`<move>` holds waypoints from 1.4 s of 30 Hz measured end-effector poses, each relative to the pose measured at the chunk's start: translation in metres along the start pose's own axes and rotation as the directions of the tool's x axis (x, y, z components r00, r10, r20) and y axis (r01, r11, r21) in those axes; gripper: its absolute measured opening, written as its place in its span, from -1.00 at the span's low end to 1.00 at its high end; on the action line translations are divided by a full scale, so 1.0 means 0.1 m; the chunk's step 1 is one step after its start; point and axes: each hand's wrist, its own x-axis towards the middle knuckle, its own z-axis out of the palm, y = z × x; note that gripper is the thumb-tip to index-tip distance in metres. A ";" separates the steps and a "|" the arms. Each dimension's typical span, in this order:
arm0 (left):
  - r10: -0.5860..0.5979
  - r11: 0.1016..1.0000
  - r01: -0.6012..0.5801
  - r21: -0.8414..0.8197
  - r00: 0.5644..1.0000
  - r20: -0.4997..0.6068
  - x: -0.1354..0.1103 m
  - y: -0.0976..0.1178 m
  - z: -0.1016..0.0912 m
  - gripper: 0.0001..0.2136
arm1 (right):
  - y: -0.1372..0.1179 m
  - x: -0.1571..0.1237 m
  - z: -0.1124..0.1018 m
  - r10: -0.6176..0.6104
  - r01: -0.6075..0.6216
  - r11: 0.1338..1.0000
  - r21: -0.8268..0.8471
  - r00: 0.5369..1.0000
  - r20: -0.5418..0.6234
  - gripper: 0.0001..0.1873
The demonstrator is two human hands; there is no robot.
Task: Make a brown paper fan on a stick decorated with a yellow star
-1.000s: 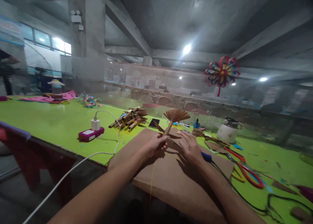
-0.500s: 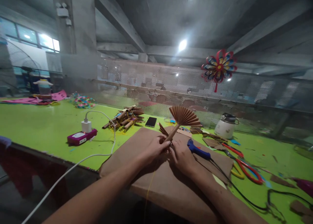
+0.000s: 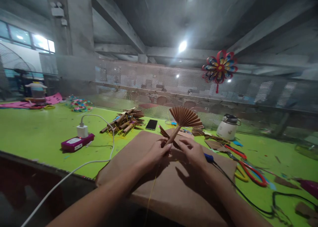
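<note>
My left hand (image 3: 157, 154) is closed around the rolled handle of a brown pleated paper fan (image 3: 185, 117), whose folds spread upward to the right. A smaller pleated piece (image 3: 164, 131) sticks out on the handle's left side. A thin yellow thread (image 3: 152, 190) hangs below my left hand. Just right of the handle is my right hand (image 3: 192, 151), fingers loosely bent and apart, with nothing visible in them. Behind it lies a blue glue gun (image 3: 209, 158), mostly hidden. Both hands are above a brown paper-covered board (image 3: 144, 144).
A bundle of brown paper rolls (image 3: 124, 121) and a phone (image 3: 151, 124) lie at the back. Red-handled scissors (image 3: 252, 174) and a white jug (image 3: 226, 127) stand rightward. A purple power strip (image 3: 77, 143) with a white cable is at left.
My right hand has moved away from the fan handle to the right, its fingers parting, and now covers most of the glue gun. My left hand keeps the fan; the view has shifted slightly.
</note>
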 end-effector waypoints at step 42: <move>-0.070 0.882 0.084 -0.463 0.996 0.047 0.03 0.43 -0.10 -0.88 | -0.10 0.03 -0.03 0.154 -0.414 0.562 0.716 0.903 0.401 -0.55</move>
